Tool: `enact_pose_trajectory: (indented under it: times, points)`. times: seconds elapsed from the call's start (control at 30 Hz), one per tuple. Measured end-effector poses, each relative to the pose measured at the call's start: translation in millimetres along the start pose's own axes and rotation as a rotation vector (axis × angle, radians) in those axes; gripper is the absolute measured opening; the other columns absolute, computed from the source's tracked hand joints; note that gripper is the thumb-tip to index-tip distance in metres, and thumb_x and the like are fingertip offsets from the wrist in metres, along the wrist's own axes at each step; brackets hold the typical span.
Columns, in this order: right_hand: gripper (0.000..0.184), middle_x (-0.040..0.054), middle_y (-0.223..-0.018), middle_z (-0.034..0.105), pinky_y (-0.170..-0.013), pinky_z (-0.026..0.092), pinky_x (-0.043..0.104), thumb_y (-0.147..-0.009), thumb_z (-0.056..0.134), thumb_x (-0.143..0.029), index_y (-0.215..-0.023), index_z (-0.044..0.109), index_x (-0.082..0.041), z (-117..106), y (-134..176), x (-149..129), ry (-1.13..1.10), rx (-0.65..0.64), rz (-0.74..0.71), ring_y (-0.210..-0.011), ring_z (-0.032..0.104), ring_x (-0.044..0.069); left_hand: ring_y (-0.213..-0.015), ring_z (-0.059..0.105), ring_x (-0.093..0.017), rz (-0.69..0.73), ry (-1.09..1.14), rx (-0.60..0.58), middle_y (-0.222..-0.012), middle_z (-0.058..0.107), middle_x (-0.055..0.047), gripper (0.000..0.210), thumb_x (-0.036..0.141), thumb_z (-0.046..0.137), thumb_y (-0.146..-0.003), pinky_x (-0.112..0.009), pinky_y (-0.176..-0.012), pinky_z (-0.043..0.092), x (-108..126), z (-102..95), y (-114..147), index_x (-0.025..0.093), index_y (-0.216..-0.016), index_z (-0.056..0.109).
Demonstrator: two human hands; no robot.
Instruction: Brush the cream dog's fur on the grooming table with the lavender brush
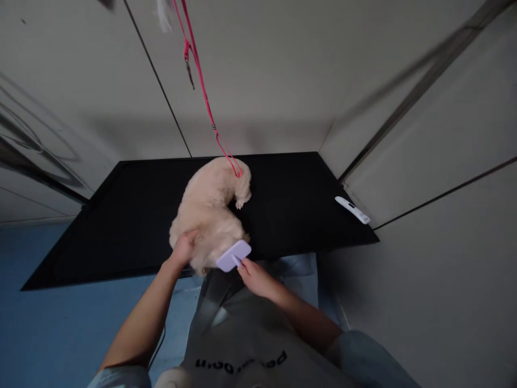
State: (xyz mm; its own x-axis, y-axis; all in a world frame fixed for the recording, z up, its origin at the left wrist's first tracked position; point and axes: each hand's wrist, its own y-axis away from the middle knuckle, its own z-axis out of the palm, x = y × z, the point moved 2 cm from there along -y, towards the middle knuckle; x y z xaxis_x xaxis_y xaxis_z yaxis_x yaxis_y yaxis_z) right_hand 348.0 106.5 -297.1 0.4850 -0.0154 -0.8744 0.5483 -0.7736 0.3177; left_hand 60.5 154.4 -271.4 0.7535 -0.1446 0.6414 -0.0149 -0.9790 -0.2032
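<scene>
A cream-coloured dog [210,205] is on a black table, its body curved and its rump toward me. Around its neck runs a pink loop lead [208,108] that comes down from above. My left hand [186,245] presses into the fur at the dog's left hindquarter, fingers curled and partly sunk in the coat. In my right hand [255,276] is the handle of a lilac slicker brush [234,255]. The flat back of the brush faces up, and its bristle side, turned to the dog's rear, is hidden.
The black grooming table [291,205] has its near edge against my grey apron [250,334]. A white clipper [352,210] lies near the table's right edge. Pale walls stand behind and to the right. Blue floor [81,328] shows at the lower left.
</scene>
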Motion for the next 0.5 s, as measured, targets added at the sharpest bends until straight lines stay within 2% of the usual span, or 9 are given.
enact_pose_trajectory:
  times: [0.13, 0.17, 0.3, 0.4, 0.5]
  points:
    - [0.025, 0.0046, -0.077, 0.065, -0.061, 0.04, 0.028, -0.101, 0.045, -0.028, -0.092, 0.067, -0.018, -4, -1, 3, 0.071, -0.177, 0.045, -0.068, 0.057, 0.017, -0.082, 0.069, -0.027, -0.041, 0.032, 0.032, -0.071, 0.067, -0.008, 0.007, 0.024, 0.062, -0.067, -0.038, -0.083, 0.058, -4, -2.5, 0, 0.025, -0.067, 0.055]
    - [0.027, 0.0043, -0.075, 0.064, -0.061, 0.04, 0.028, -0.102, 0.044, -0.029, -0.093, 0.067, -0.018, -6, -2, 1, 0.062, -0.18, 0.032, -0.066, 0.058, 0.017, -0.082, 0.069, -0.027, -0.044, 0.036, 0.035, -0.07, 0.067, -0.007, 0.005, 0.025, 0.061, -0.067, -0.037, -0.082, 0.058, -5, -2.9, 0, 0.025, -0.068, 0.056]
    - [0.028, 0.005, -0.079, 0.067, -0.068, 0.042, 0.029, -0.103, 0.043, -0.032, -0.103, 0.069, -0.019, -22, -11, -8, 0.168, -0.057, -0.038, -0.073, 0.062, 0.019, -0.078, 0.068, -0.028, -0.041, 0.048, 0.036, -0.068, 0.066, -0.008, 0.007, 0.03, 0.061, -0.067, -0.039, -0.079, 0.058, -6, -4.6, 2, 0.025, -0.066, 0.056]
    - [0.023, 0.0079, -0.084, 0.071, -0.07, 0.042, 0.03, -0.099, 0.052, -0.028, -0.097, 0.072, -0.018, -28, -13, -10, 0.241, -0.107, -0.064, -0.078, 0.064, 0.021, -0.079, 0.069, -0.029, -0.047, 0.038, 0.052, -0.066, 0.065, -0.008, 0.012, 0.032, 0.062, -0.068, -0.042, -0.081, 0.059, -5, -5.6, 2, 0.025, -0.063, 0.053]
    - [0.027, 0.0037, -0.077, 0.069, -0.067, 0.042, 0.028, -0.102, 0.048, -0.032, -0.099, 0.072, -0.02, -28, -14, -12, 0.185, -0.125, -0.075, -0.072, 0.063, 0.019, -0.08, 0.07, -0.03, -0.046, 0.025, 0.046, -0.07, 0.068, -0.009, 0.013, 0.033, 0.065, -0.069, -0.041, -0.082, 0.059, -4, -5.6, 2, 0.025, -0.066, 0.055]
